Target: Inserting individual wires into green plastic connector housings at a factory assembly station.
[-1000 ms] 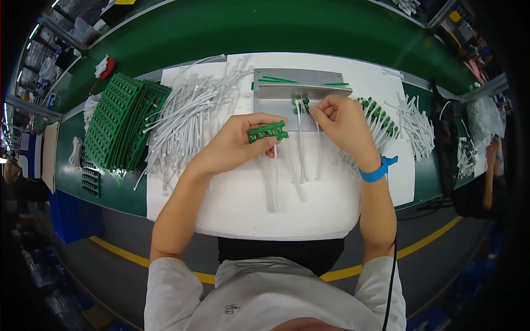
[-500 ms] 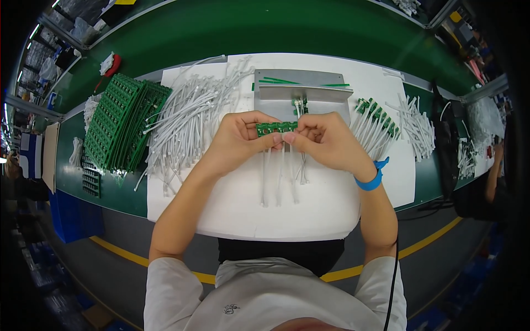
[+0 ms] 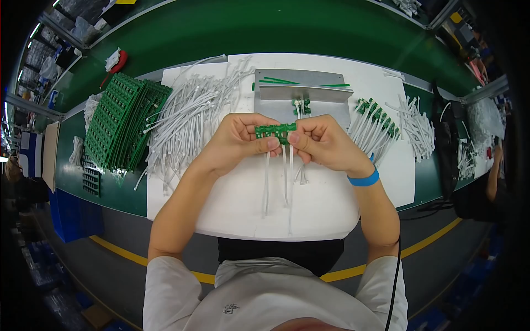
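Over the white sheet, both hands hold up a short green circuit board strip [image 3: 270, 131]. My left hand [image 3: 241, 138] pinches its left part, thumb in front and fingers behind. At the right end, the thumb and fingers of my right hand [image 3: 326, 144] close on the strip; whether they also grip a cable end is hidden. A few thin white cables [image 3: 286, 179] dangle from the strip toward the front of the sheet. Just behind the hands is a grey metal fixture [image 3: 326, 99], with another small green board [image 3: 301, 105] with white cables on it.
A big heap of white cables [image 3: 187, 110] lies to the left, beside stacked green circuit board panels [image 3: 118, 121]. Cabled boards [image 3: 378, 118] and another cable bundle [image 3: 418, 129] lie right. A red-handled tool [image 3: 118, 62] rests behind the panels. Another person's arm [image 3: 493, 174] shows far right.
My right hand has turned a little, its wristband shifting slightly left. The dangling cables have swung, and one hangs lower than before. Both hands still hold the strip in nearly the same place.
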A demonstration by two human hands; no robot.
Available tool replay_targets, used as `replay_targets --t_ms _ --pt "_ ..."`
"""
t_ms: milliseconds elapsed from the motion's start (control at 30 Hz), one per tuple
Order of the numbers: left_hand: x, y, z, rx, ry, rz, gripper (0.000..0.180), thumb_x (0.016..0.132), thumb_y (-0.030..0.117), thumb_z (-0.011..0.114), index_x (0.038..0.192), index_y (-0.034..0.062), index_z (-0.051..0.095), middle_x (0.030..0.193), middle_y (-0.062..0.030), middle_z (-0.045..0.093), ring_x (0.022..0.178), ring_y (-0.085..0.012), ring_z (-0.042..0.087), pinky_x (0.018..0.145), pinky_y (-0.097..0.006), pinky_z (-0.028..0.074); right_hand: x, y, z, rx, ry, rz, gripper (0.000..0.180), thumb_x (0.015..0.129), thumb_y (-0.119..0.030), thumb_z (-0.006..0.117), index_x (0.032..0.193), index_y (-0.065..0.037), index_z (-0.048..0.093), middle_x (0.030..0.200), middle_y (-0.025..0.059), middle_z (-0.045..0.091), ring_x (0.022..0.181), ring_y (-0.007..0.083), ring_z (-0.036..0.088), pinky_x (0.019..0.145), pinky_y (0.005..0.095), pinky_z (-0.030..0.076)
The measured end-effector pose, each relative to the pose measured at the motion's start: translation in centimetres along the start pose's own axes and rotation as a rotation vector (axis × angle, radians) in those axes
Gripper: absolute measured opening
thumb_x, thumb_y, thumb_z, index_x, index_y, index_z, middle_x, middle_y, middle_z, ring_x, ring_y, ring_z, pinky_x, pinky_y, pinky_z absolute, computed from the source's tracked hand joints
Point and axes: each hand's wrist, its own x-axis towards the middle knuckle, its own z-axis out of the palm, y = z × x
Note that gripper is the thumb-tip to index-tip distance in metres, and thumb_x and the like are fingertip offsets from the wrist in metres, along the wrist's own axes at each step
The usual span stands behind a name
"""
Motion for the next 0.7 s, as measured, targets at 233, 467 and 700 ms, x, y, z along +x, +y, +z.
replay_targets --t_ms 233,467,700 --pt "0.1 -0.7 -0.7 -0.147 -0.109 -0.025 0.033 0.09 -0.001 0.076 0.122 -0.005 0.066 0.1 -0.0127 0.075 0.083 -0.0161 0.071 0.078 -0.029 0.06 0.0 0.2 0.0 0.02 -0.032 -0.025 0.04 0.105 -0.031 0.063 0.075 -0.004 0.062 0.065 -0.0029 0.059 0.058 0.0023 0.05 0.053 0.0213 0.038" --pt "0.3 -0.3 0.5 -0.207 -0.036 -0.004 0.033 0.093 0.001 0.074 0.125 -0.0016 0.065 0.1 -0.0096 0.074 0.084 -0.0152 0.07 0.079 -0.029 0.059 -0.2 0.3 0.3 0.057 0.052 -0.043 0.04 0.105 -0.031 0.064 0.076 -0.003 0.063 0.066 -0.0033 0.06 0.057 0.0025 0.049 0.052 0.0217 0.038" --pt "0.6 -0.2 -0.1 -0.06 0.183 0.018 0.028 0.094 0.006 0.074 0.12 0.0 0.064 0.097 -0.0077 0.074 0.085 -0.0151 0.072 0.08 -0.028 0.058 -1.0 -0.5 -3.9 -0.301 0.317 0.056 0.044 0.098 -0.031 0.072 0.067 -0.001 0.062 0.057 -0.0016 0.055 0.052 0.0043 0.045 0.048 0.0241 0.034"
